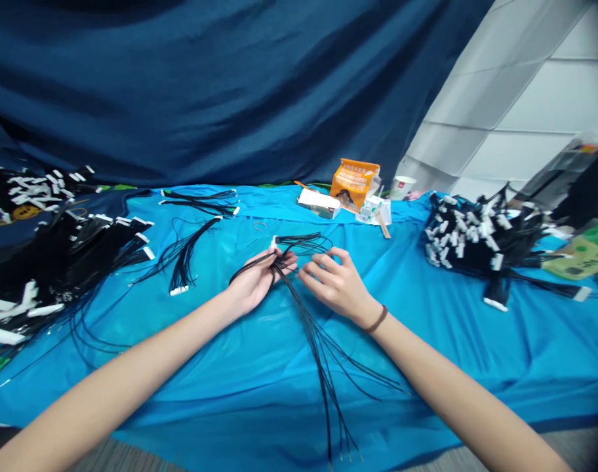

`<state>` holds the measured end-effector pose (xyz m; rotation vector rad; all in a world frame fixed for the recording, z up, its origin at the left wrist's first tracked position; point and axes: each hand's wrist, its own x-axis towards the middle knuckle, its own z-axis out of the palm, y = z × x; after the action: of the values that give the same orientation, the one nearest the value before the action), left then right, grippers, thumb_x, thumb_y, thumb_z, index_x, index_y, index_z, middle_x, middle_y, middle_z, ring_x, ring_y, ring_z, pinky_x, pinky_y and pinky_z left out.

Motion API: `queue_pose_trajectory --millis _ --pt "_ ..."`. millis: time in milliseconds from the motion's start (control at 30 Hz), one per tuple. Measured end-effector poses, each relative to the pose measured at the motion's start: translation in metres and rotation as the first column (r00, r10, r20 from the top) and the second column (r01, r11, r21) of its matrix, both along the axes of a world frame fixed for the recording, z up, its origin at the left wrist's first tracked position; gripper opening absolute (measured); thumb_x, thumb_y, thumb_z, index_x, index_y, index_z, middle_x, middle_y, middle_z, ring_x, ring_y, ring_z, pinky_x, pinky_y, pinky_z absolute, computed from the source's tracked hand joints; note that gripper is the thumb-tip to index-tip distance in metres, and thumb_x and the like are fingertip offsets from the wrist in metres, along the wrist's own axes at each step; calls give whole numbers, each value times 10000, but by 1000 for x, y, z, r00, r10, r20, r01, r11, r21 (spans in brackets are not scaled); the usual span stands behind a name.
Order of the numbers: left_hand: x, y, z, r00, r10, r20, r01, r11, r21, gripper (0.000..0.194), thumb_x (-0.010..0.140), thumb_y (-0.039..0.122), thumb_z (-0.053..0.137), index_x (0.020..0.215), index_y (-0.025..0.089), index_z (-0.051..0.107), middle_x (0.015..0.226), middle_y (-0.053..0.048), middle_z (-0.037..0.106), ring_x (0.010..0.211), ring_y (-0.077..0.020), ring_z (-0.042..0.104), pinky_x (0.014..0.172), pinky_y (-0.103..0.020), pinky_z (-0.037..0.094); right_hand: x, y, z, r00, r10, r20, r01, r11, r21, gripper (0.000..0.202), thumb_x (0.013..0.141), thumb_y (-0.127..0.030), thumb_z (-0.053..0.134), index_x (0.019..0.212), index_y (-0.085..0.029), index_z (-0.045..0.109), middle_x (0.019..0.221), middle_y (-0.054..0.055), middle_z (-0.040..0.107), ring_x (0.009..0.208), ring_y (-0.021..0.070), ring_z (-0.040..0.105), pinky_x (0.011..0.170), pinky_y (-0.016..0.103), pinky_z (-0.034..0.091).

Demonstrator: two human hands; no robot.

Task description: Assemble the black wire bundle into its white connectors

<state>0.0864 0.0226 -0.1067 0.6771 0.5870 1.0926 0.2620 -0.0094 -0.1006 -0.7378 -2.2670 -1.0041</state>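
Observation:
A bundle of thin black wires (318, 334) with a white connector (274, 242) at its upper end lies across my left hand (254, 280). The fingers of that hand are closed around the bundle, and some wires loop round near the wrist side. Loose wire ends fan out down over the blue cloth toward the front edge. Just right of the bundle is my right hand (336, 283), its fingers curled near the looped wires. Whatever its fingertips pinch, if anything, is hidden or too fine to make out.
Piles of black wire harnesses with white connectors lie on the left (67, 255) and right (476, 236). Two separate harnesses (185, 255) (200, 200) rest left of centre. At the back stand an orange packet (354, 185), a white box (318, 202) and a paper cup (402, 188).

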Motion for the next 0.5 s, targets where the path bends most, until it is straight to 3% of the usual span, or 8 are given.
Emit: queue_pose_trajectory --millis 133,267,400,500 --pt "-1 -2 2 1000 -24 -6 24 1000 -12 145 821 99 436 763 112 569 835 -83 649 879 -206 624 880 -455 452 2 2 1 996 -89 -17 88 994 -57 138 865 -153 473 809 -186 594 742 0 618 782 145 474 752 347 280" --pt "0 -3 3 1000 -29 -5 29 999 -27 136 814 98 450 769 109 578 818 -77 648 867 -198 627 879 -421 461 -1 0 0 987 -136 -86 129 988 -84 99 832 -167 508 779 -189 588 705 0 610 810 167 472 760 375 246" --pt "2 -4 3 1000 -9 9 9 999 -42 161 806 75 447 739 108 590 797 -75 643 860 -173 619 874 -361 463 -6 -4 -3 984 -63 -165 65 998 3 97 824 -202 539 740 -192 587 671 -15 618 814 171 484 781 394 233" --pt "5 -6 1 1000 -23 -15 21 996 -81 178 805 74 449 716 103 599 763 -81 643 775 -145 616 765 -280 492 -7 -5 -4 994 22 -109 -12 996 86 77 825 -155 549 848 -195 610 745 -18 645 821 151 493 778 371 252"
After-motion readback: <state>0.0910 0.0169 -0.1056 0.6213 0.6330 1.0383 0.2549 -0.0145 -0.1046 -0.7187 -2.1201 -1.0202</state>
